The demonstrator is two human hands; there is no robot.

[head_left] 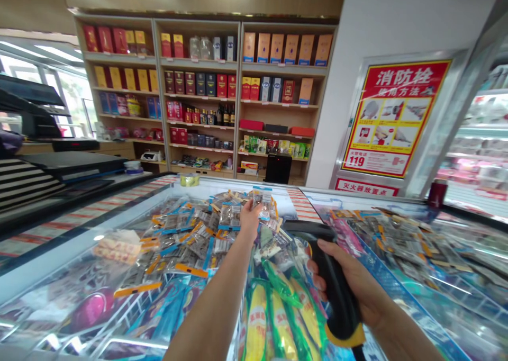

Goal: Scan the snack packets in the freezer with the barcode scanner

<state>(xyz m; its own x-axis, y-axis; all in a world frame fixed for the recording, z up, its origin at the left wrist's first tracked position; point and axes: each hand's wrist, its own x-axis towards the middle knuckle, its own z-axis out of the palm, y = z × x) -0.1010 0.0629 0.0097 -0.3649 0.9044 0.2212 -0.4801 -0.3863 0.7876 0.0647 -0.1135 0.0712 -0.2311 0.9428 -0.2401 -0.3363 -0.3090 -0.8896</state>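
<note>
My left hand (pixel 250 218) reaches over the freezer and is closed on a small clear packet (pixel 262 198) with a blue edge and a printed label. In my right hand (pixel 349 271) is a black barcode scanner (pixel 335 284) with a yellow base, its head pointing left toward that packet. My fingers wrap round its handle. Heaps of similar small packets (pixel 190 228) with orange and blue edges lie around and left of my left hand. Below the scanner are long yellow corn-shaped packs (pixel 257 318) in green wrappers. Blue packs (pixel 166 308) lie to their left.
A blue-edged divider (pixel 413 308) separates a second section holding more packets (pixel 397 239). A dark red cup (pixel 437 193) stands on the right edge. Tape (pixel 189 180) sits on the back rim. Shelves (pixel 198 93) of boxes and a red fire-hydrant poster (pixel 397 120) are behind.
</note>
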